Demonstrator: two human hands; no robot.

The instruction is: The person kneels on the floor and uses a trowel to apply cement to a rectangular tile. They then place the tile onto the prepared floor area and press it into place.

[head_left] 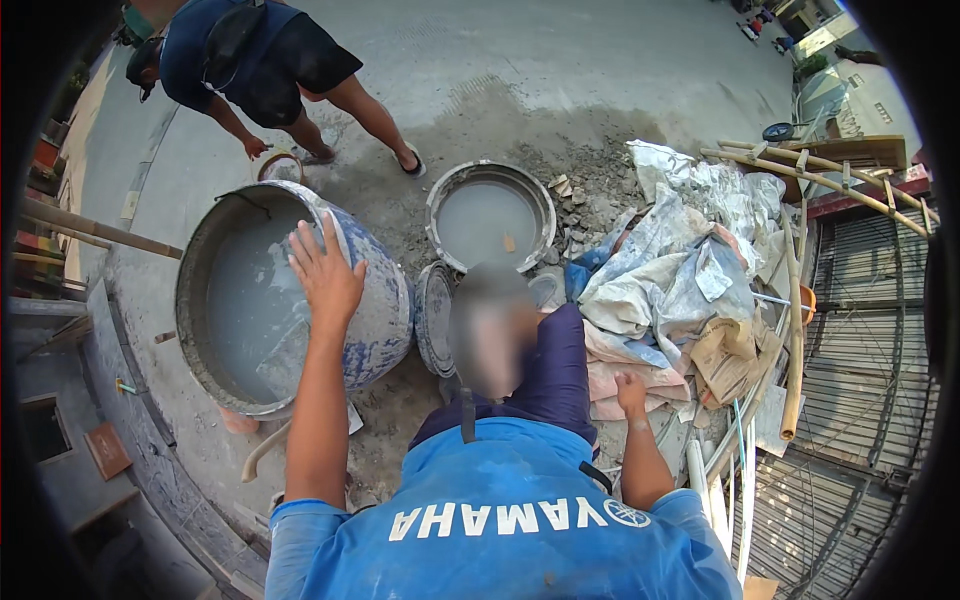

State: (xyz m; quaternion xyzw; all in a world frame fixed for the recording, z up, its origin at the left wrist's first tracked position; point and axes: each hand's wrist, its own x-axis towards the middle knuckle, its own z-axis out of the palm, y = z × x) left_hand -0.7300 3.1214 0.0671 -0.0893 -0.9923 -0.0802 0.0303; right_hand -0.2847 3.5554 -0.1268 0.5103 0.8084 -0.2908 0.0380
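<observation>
My left hand point(325, 275) lies flat with its fingers spread on the rim of a large blue and white drum point(385, 310). The drum tilts on the concrete and holds grey cloudy water. My right hand point(630, 392) hangs low at the right, holding nothing, just beside a heap of crumpled white and pink sacks point(665, 280). A round metal basin point(490, 172) with grey water stands beyond the drum. A smaller pan point(433, 318) leans against the drum's side.
Another person point(250, 55) bends over at the top left, one hand at a small bucket point(281, 166). Rubble point(590, 190) lies by the basin. Bamboo poles point(795, 330) and a metal shutter point(860, 300) are on the right, a low concrete ledge point(130, 400) on the left.
</observation>
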